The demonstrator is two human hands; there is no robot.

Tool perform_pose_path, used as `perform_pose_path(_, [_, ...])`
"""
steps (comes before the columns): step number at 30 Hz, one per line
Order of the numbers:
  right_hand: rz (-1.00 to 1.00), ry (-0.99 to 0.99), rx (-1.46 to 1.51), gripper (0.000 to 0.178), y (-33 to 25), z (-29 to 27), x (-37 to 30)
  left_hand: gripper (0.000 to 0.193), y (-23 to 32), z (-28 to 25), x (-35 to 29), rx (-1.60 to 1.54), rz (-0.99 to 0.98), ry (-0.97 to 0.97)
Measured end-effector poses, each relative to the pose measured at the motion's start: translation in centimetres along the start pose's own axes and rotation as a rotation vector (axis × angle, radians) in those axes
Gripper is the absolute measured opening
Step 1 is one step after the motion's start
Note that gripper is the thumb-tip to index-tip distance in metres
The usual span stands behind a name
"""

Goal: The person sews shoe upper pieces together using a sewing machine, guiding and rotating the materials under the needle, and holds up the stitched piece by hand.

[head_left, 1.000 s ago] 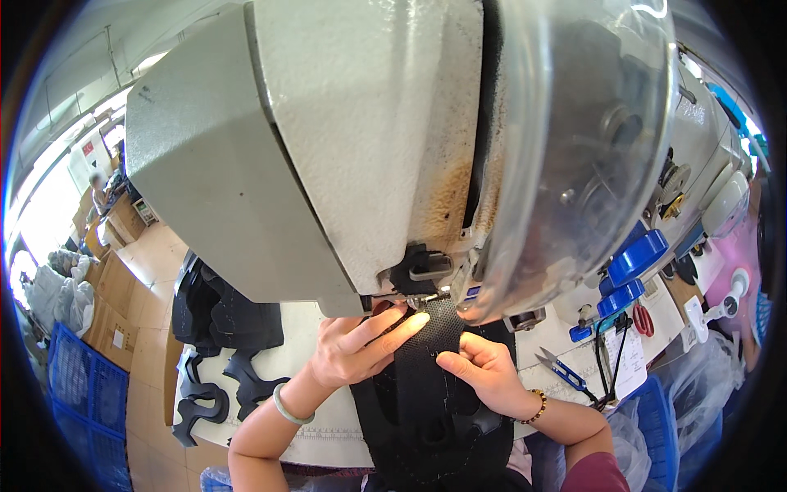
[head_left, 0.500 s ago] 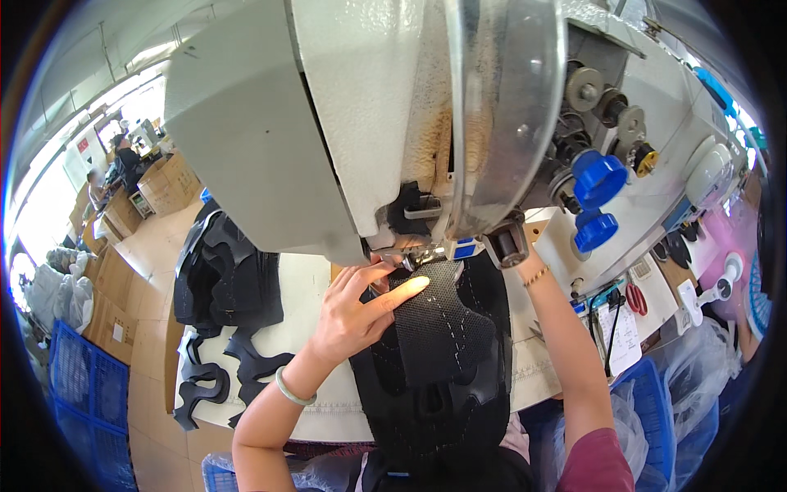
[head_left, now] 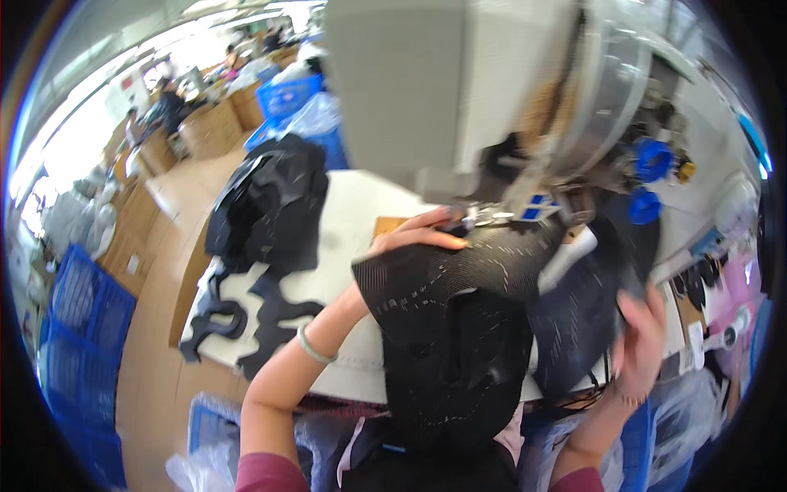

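Beneath the head of a large sewing machine (head_left: 402, 82), a black mesh fabric piece (head_left: 443, 275) with white stitch lines lies at the metal presser foot (head_left: 489, 215). My left hand (head_left: 410, 234) is at the mesh's far edge, close to the foot, thumb and fingers stretched out and apart. To the right, a dark stitched panel (head_left: 578, 307) spreads beside the mesh. My right hand (head_left: 641, 340) is at that panel's right edge, smeared by motion, so its grip is unclear. A black padded part (head_left: 459, 369) hangs over the table's front edge toward me.
Stacked black pieces (head_left: 275, 205) and curved black cutouts (head_left: 275, 320) lie left on the white table (head_left: 348, 197). Blue crates (head_left: 86, 328) stand at far left, another blue crate (head_left: 291, 98) behind. Plastic bags (head_left: 697, 418) are at lower right. People sit in the background.
The view has shifted, so the machine appears further right. My right hand has come from behind the machine to the panel's right edge. The mesh has turned and spread leftward; my left hand stays by the foot.
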State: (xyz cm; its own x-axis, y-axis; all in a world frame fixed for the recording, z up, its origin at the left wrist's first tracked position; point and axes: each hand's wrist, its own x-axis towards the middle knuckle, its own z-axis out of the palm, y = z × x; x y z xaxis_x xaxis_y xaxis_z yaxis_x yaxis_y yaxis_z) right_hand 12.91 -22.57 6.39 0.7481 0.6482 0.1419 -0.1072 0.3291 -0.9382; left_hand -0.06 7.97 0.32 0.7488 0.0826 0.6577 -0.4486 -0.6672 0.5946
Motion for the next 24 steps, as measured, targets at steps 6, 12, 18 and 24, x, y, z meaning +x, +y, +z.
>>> perform_pose_path(6, [0.417,0.032,0.110,0.029,9.0,-1.0,-9.3,0.036,2.1,-2.3,-5.9,0.369,-0.677,0.216])
perform_pose_path(12, [0.557,-0.886,-0.519,0.022,6.1,-1.7,-6.5,0.051,-1.5,-7.6,-16.3,1.188,-1.212,0.283])
perform_pose_path(18, [-0.701,-0.359,-1.540,0.058,9.5,4.8,1.2,0.048,-2.8,-8.0,-18.5,1.159,-1.244,0.383])
perform_pose_path(24, [-0.523,-0.386,-1.405,0.053,10.5,4.5,3.4,0.037,-2.8,-6.8,-17.2,1.272,-1.224,0.475])
